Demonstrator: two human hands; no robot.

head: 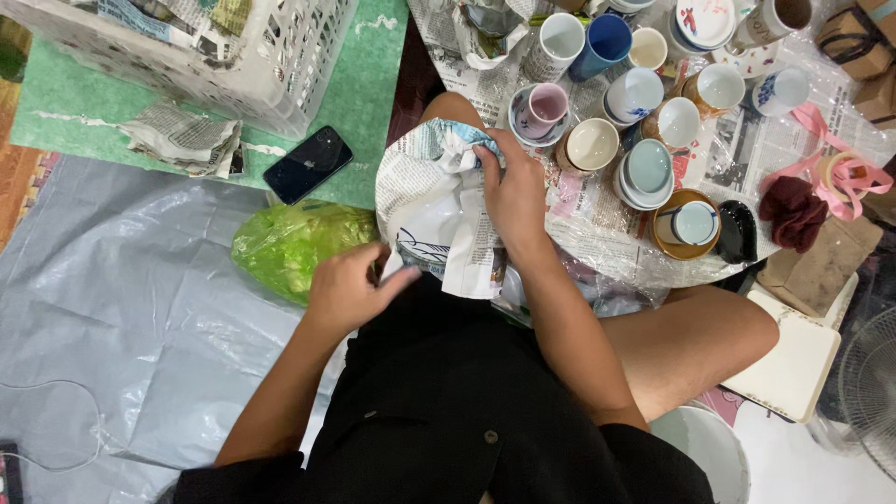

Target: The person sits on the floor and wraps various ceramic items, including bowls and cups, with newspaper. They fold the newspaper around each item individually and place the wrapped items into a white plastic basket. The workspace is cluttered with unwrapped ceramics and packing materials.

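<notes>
The left hand (347,286) pinches the near edge of a white plate (431,222) half wrapped in newspaper (411,177), resting on the person's lap. Just beyond it, the right hand (515,191) presses curled fingers onto the crumpled paper over the plate's far side. Left of the left hand lies a green bag (285,245), a phone (307,164) beyond that. Past the right hand, cups (635,140) crowd the worktop (597,224). Farthest left stands a white basket (271,65).

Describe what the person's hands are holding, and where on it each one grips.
A newspaper-wrapped plate: the right hand bunches the paper at its top, the left hand pinches its lower edge.
</notes>
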